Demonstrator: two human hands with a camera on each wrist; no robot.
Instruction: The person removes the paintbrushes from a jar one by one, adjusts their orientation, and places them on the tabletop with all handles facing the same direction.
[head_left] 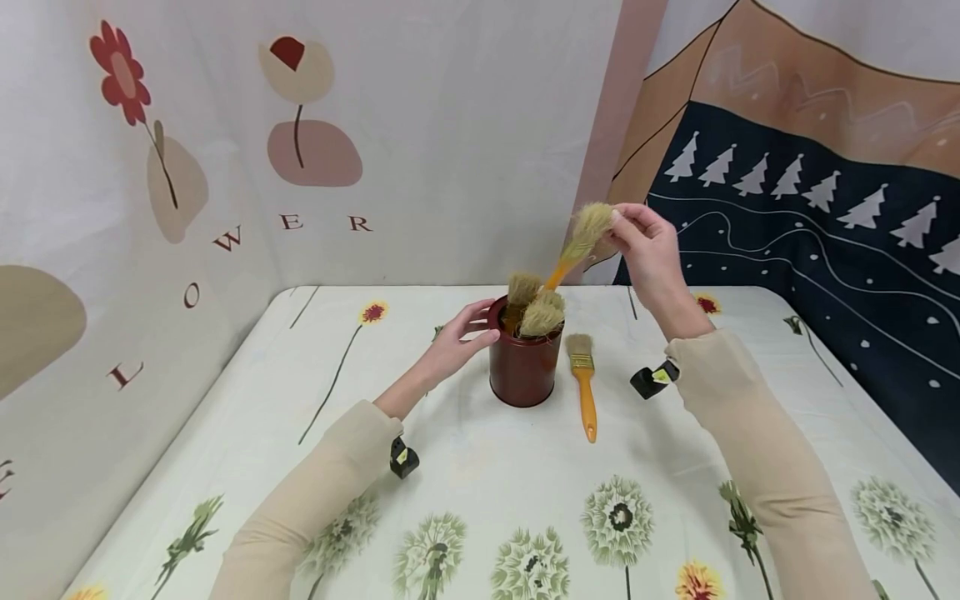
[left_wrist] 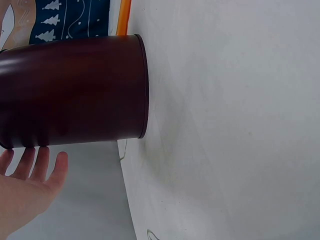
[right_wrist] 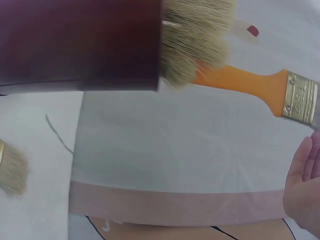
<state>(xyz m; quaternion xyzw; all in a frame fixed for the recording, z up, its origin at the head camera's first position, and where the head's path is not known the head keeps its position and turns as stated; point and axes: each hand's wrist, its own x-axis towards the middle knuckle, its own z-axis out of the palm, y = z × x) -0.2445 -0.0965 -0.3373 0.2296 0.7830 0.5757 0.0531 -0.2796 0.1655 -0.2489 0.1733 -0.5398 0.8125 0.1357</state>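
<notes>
A dark red can (head_left: 522,367) stands upright on the table, with paintbrush bristles (head_left: 543,313) sticking out of its mouth. My left hand (head_left: 457,343) touches the can's left side near the rim; in the left wrist view its fingers (left_wrist: 42,165) reach the wall fairly straight. Above the can, my right hand (head_left: 651,250) pinches a paintbrush (head_left: 573,250) by its bristle end. That brush slants, its orange handle (right_wrist: 230,78) running down to the can's mouth and its metal ferrule (right_wrist: 300,97) below the bristles. The handle's lower end is hidden.
Another paintbrush (head_left: 582,387) with an orange handle lies on the table just right of the can, bristles away from me. A flower-printed cloth (head_left: 465,467) covers the table. Printed fabric (head_left: 465,142) hangs behind it, and a dark tree-patterned one (head_left: 795,225) at the right.
</notes>
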